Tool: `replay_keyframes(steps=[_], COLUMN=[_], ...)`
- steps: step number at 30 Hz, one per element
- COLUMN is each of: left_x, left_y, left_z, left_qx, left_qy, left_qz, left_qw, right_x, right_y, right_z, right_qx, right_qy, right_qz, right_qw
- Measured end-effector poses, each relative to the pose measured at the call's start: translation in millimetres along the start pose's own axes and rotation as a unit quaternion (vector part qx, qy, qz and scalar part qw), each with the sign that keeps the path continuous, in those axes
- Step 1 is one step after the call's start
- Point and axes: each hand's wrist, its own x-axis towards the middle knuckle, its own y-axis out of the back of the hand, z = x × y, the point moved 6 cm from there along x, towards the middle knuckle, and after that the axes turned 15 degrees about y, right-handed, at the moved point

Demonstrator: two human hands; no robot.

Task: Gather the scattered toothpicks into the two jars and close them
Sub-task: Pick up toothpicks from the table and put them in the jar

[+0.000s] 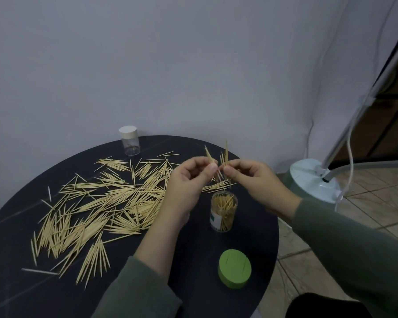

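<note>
Many wooden toothpicks (106, 203) lie scattered over the left and middle of the round black table (193, 249). An open clear jar (223, 212), partly filled with upright toothpicks, stands right of centre. Its green lid (234, 268) lies nearer to me, with two toothpicks on it. A second clear jar with a white lid (129, 140) stands at the far edge, lid on. Above the open jar, my left hand (189, 182) pinches a few toothpicks (210, 157). My right hand (255, 177) pinches a small bundle of toothpicks (225, 157) beside it.
A pale round lamp base (313, 180) with a slanted pole and cables stands on the tiled floor to the right of the table. A grey wall rises right behind the table.
</note>
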Motion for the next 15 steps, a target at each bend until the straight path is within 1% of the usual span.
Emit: replay_keyframes(steps=[2,6,11,15], left_x=[-0.6,4.2,9.4,12.0], left_y=[-4.6,-0.8,4.9,10.0], left_z=[-3.0,-12.0,-20.5,-24.1], left_qx=[0.045,0.112,0.180,0.197], left_qy=[0.002,0.012,0.027,0.028], left_qz=[-0.042,-0.082,-0.098,-0.101], left_qw=[0.998,0.990,0.978,0.975], right_x=[-3.0,-10.2,-16.5,-19.5], right_y=[-2.4,-2.1,1.5,4.4], right_z=[2.2,9.6,17.0,23.2], right_qx=[0.026,0.052,0.069,0.039], right_qy=[-0.004,-0.029,-0.062,-0.056], right_qz=[-0.004,-0.020,-0.041,-0.077], right_qw=[1.000,0.998,0.995,0.995])
